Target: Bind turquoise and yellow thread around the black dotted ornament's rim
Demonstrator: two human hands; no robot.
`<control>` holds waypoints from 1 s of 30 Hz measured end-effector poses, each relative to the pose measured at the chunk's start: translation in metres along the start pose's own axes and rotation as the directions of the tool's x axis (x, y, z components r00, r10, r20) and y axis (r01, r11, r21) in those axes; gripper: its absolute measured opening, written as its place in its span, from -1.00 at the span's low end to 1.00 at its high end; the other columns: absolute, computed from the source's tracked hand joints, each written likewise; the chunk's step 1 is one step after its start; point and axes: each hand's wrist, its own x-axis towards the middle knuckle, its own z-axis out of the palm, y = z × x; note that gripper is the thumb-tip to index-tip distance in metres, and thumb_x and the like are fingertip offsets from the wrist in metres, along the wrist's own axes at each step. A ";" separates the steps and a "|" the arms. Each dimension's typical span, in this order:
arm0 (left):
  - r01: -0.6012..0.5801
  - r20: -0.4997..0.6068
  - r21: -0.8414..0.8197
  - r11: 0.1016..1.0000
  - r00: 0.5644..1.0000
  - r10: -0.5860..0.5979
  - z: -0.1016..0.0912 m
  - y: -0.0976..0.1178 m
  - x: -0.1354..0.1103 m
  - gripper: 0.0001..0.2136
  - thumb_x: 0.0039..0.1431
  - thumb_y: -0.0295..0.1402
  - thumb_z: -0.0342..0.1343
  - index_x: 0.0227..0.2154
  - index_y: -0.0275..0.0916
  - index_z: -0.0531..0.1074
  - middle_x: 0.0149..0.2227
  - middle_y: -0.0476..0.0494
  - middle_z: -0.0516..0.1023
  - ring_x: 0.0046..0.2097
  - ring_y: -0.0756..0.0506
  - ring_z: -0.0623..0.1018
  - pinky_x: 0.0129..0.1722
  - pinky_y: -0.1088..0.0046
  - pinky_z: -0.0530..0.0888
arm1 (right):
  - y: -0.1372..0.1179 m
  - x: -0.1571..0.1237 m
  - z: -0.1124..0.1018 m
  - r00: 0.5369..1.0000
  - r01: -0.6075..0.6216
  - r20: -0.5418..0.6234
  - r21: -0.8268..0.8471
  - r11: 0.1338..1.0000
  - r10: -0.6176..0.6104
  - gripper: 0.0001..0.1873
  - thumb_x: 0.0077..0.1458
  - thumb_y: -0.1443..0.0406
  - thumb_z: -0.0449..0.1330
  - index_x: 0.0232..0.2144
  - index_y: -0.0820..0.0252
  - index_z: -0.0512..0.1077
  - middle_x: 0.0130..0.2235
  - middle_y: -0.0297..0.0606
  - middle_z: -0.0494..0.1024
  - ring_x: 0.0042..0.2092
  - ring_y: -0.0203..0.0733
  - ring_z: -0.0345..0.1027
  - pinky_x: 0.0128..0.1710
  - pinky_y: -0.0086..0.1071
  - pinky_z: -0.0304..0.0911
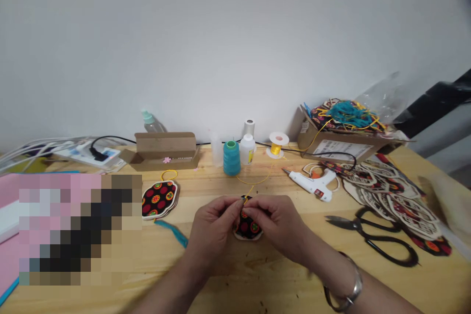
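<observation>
My left hand (pixel 217 221) and my right hand (pixel 281 218) meet in the middle of the table, fingertips pinched together at the top edge of a fabric-covered ornament (pixel 249 228). It is black with red and green flower prints and has a pale border. A thin yellow cord (pixel 252 189) comes up from between the fingertips, and both hands grip it there. The fingers hide how it joins the ornament. To the left lies a similar ornament (pixel 160 199) with a yellow loop on top and a teal tassel (pixel 172 231) below.
Behind the hands stand a teal thread cone (pixel 231 158), a white bottle (pixel 248 149) and a yellow cord spool (pixel 278 145). On the right lie a glue gun (pixel 314 184), black scissors (pixel 371 235), several pale-bordered pieces (pixel 397 196) and a filled cardboard box (pixel 331 144). An opened small box (pixel 165 149) is at back left.
</observation>
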 end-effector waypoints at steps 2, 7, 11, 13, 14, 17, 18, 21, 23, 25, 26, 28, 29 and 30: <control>0.023 0.009 -0.047 0.999 1.000 -0.022 0.000 -0.001 0.001 -0.85 -0.07 -0.29 0.20 -0.47 -0.26 0.55 -0.66 0.06 0.39 -0.50 0.01 0.38 -0.46 0.54 0.33 | 0.001 0.000 0.003 1.000 -0.007 0.008 0.026 1.000 0.007 -0.77 0.11 0.32 0.04 -0.50 0.20 0.45 -0.48 -0.37 0.50 -0.44 -0.35 0.30 -0.45 -0.51 0.14; 0.086 0.015 -0.194 0.977 0.996 -0.085 0.001 -0.002 0.002 -0.83 -0.10 -0.29 0.23 -0.48 -0.30 0.55 -0.72 0.10 0.31 -0.62 0.10 0.23 -0.63 0.64 0.18 | 0.004 -0.002 0.008 0.999 -0.028 0.035 0.069 0.997 0.026 -0.78 0.10 0.32 0.05 -0.49 0.20 0.46 -0.52 -0.39 0.46 -0.47 -0.37 0.26 -0.47 -0.52 0.12; 0.124 0.020 -0.271 0.955 0.992 -0.123 0.003 0.001 0.000 -0.84 -0.12 -0.30 0.24 -0.54 -0.31 0.53 -0.76 0.14 0.23 -0.67 0.14 0.13 -0.69 0.66 0.09 | 0.002 -0.002 0.007 0.996 -0.049 0.072 0.074 0.996 0.044 -0.79 0.08 0.33 0.06 -0.49 0.20 0.48 -0.53 -0.38 0.46 -0.48 -0.37 0.25 -0.48 -0.51 0.11; 0.111 0.009 -0.268 0.957 0.994 -0.112 0.002 0.001 0.000 -0.85 -0.13 -0.30 0.24 -0.54 -0.30 0.53 -0.76 0.14 0.24 -0.67 0.15 0.14 -0.69 0.67 0.11 | 0.000 -0.001 0.005 0.993 -0.068 0.103 0.132 0.989 0.054 -0.78 0.07 0.34 0.05 -0.51 0.21 0.47 -0.51 -0.36 0.46 -0.45 -0.34 0.28 -0.46 -0.50 0.13; 0.093 0.001 -0.253 0.963 0.995 -0.096 0.001 0.001 0.000 -0.85 -0.13 -0.30 0.24 -0.54 -0.30 0.53 -0.75 0.14 0.26 -0.66 0.14 0.17 -0.67 0.67 0.13 | -0.001 0.000 0.004 0.993 -0.073 0.103 0.163 0.984 0.057 -0.79 0.06 0.35 0.05 -0.51 0.22 0.46 -0.48 -0.35 0.47 -0.41 -0.32 0.30 -0.43 -0.50 0.15; 0.022 -0.028 -0.156 0.988 0.999 -0.026 0.000 -0.001 -0.001 -0.86 -0.12 -0.30 0.24 -0.50 -0.27 0.54 -0.68 0.08 0.38 -0.59 0.10 0.28 -0.59 0.65 0.24 | -0.002 0.003 0.001 0.996 -0.093 0.036 0.257 0.962 0.087 -0.81 0.05 0.32 0.06 -0.49 0.22 0.45 -0.44 -0.32 0.46 -0.33 -0.27 0.31 -0.35 -0.45 0.19; -0.004 -0.034 -0.106 0.994 0.999 0.000 0.000 -0.001 -0.001 -0.87 -0.11 -0.31 0.23 -0.49 -0.26 0.55 -0.65 0.05 0.42 -0.56 0.08 0.31 -0.55 0.63 0.28 | -0.002 0.005 0.001 0.992 -0.120 0.010 0.312 0.943 0.123 -0.81 0.04 0.28 0.08 -0.48 0.22 0.46 -0.43 -0.32 0.46 -0.33 -0.27 0.31 -0.34 -0.44 0.20; -0.070 -0.015 0.023 0.997 0.997 0.070 0.001 0.000 -0.003 -0.87 -0.09 -0.32 0.21 -0.48 -0.25 0.56 -0.58 0.00 0.50 -0.50 0.03 0.39 -0.47 0.58 0.33 | -0.001 0.008 0.000 0.962 -0.238 0.008 0.513 0.825 0.272 -0.77 -0.06 0.19 0.18 -0.41 0.25 0.47 -0.44 -0.30 0.47 -0.38 -0.28 0.31 -0.35 -0.41 0.21; -0.084 0.019 0.062 0.995 0.996 0.083 0.002 0.000 -0.004 -0.88 -0.08 -0.33 0.19 -0.48 -0.26 0.56 -0.55 -0.03 0.53 -0.46 -0.01 0.43 -0.44 0.54 0.36 | -0.001 0.009 -0.001 0.944 -0.280 0.032 0.604 0.747 0.328 -0.74 -0.17 0.20 0.26 -0.40 0.26 0.47 -0.45 -0.31 0.48 -0.40 -0.30 0.30 -0.36 -0.41 0.21; -0.072 0.039 0.065 0.995 0.997 0.070 0.003 0.001 -0.004 -0.88 -0.07 -0.33 0.19 -0.50 -0.27 0.55 -0.54 -0.05 0.54 -0.45 -0.03 0.45 -0.42 0.52 0.37 | -0.001 0.010 -0.001 0.938 -0.284 0.036 0.646 0.709 0.343 -0.77 -0.22 0.22 0.29 -0.47 0.27 0.46 -0.50 -0.35 0.46 -0.45 -0.34 0.28 -0.40 -0.44 0.19; -0.064 0.044 0.059 0.996 0.997 0.062 0.003 0.001 -0.004 -0.88 -0.07 -0.33 0.19 -0.50 -0.27 0.55 -0.55 -0.04 0.54 -0.45 -0.03 0.45 -0.42 0.52 0.37 | -0.001 0.010 -0.001 0.935 -0.280 0.022 0.659 0.698 0.354 -0.80 -0.23 0.24 0.30 -0.52 0.27 0.45 -0.54 -0.37 0.44 -0.48 -0.36 0.25 -0.43 -0.45 0.17; -0.048 0.057 0.042 0.998 0.997 0.045 0.004 0.003 -0.005 -0.89 -0.08 -0.33 0.19 -0.51 -0.26 0.55 -0.58 -0.03 0.53 -0.47 -0.01 0.44 -0.44 0.53 0.37 | -0.001 0.010 0.001 0.924 -0.266 -0.024 0.676 0.687 0.382 -0.81 -0.26 0.26 0.31 -0.61 0.27 0.42 -0.60 -0.41 0.40 -0.53 -0.39 0.20 -0.49 -0.48 0.13; -0.040 0.063 0.032 0.999 0.997 0.038 0.004 0.004 -0.005 -0.89 -0.08 -0.34 0.20 -0.52 -0.26 0.55 -0.58 -0.02 0.53 -0.48 0.00 0.43 -0.45 0.54 0.36 | -0.001 0.009 0.002 0.916 -0.258 -0.050 0.684 0.683 0.397 -0.81 -0.27 0.26 0.31 -0.63 0.27 0.40 -0.62 -0.42 0.39 -0.54 -0.40 0.18 -0.50 -0.48 0.12; -0.035 0.067 0.021 0.999 0.997 0.034 0.005 0.005 -0.006 -0.90 -0.09 -0.34 0.20 -0.53 -0.26 0.55 -0.58 -0.02 0.53 -0.49 0.01 0.42 -0.46 0.56 0.35 | -0.001 0.009 0.003 0.908 -0.250 -0.073 0.695 0.675 0.412 -0.81 -0.28 0.27 0.32 -0.64 0.27 0.40 -0.63 -0.43 0.38 -0.54 -0.40 0.18 -0.51 -0.48 0.12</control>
